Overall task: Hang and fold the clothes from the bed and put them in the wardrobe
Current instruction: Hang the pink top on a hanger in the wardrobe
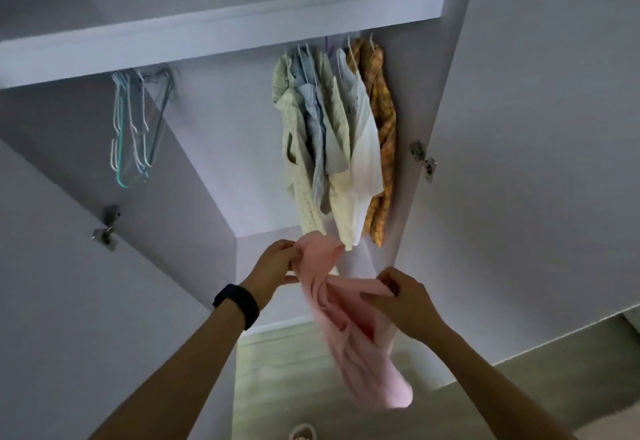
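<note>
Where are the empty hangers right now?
In the head view the empty hangers hang bunched at upper left, just under the shelf, well apart from the hung shirts on the right.

Both hands hold a pink garment [349, 332] before the open wardrobe [214, 148]: the left hand [277, 263], with a black wristband [237, 304] on its wrist, pinches the upper end, while the right hand [398, 297] grips a fold lower down and the rest hangs loose. Under the shelf [221, 27], a bunch of empty hangers [138, 128] hangs at the left. At the right hang a pale dotted shirt [294, 148], a blue striped shirt [317, 117], a white shirt [363, 155] and an orange plaid shirt [382, 117].
</note>
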{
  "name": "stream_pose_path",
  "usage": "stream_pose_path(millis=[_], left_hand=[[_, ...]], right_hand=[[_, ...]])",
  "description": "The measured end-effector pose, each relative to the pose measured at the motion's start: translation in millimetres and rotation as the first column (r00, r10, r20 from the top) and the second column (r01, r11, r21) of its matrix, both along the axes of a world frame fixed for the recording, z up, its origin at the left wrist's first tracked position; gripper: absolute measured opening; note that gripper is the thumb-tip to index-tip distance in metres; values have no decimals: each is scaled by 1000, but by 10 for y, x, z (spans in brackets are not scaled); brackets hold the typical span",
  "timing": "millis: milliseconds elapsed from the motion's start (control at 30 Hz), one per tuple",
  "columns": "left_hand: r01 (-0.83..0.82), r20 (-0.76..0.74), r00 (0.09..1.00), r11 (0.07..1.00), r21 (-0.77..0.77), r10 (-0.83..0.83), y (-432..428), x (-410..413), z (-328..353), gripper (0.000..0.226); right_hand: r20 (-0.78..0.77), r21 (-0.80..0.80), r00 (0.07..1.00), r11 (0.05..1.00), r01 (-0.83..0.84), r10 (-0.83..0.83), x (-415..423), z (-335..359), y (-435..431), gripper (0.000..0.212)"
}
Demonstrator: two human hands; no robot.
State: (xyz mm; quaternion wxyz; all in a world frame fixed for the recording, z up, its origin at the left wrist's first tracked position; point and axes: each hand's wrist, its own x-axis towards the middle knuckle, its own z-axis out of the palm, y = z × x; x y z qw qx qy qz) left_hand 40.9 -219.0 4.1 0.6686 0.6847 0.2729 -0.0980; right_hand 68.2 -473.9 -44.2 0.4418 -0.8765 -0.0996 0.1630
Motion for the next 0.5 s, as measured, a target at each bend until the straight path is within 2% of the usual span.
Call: stream_pose_path(millis=[67,133,200,233,267,333,367,433,500], left_hand=[[-31,-1,1000,995,98,31,4,-124,-1,15],[-19,12,1000,992,123,17,-14,-261,35,42],[89,69,992,969,230,-107,-21,-372,29,70],[135,91,981,937,322,-173,-11,-416,6,72],[145,103,974,903,404,-202,12,-452,-5,63],[84,129,978,876,476,-164,103,-515,42,33],[43,151,978,841,539,-147,198,-567,84,28],[-18,188,971,747,664,-144,412,-665,174,32],[-87,233,967,727,681,-102,656,-751,268,27]], right_hand=[[-21,44,999,998,-41,42,54,41,67,20],[-1,31,990,990,-141,141,82,77,190,15],[16,17,974,974,-227,227,77,129,327,15],[18,21,969,969,-246,246,73,148,391,19],[20,19,967,967,-256,255,82,171,447,22],[13,-4,964,964,-264,264,135,216,525,26],[6,-10,962,962,-273,273,155,246,567,27],[-6,-17,960,960,-280,280,197,287,603,29],[-18,-28,961,960,-277,277,211,319,643,33]])
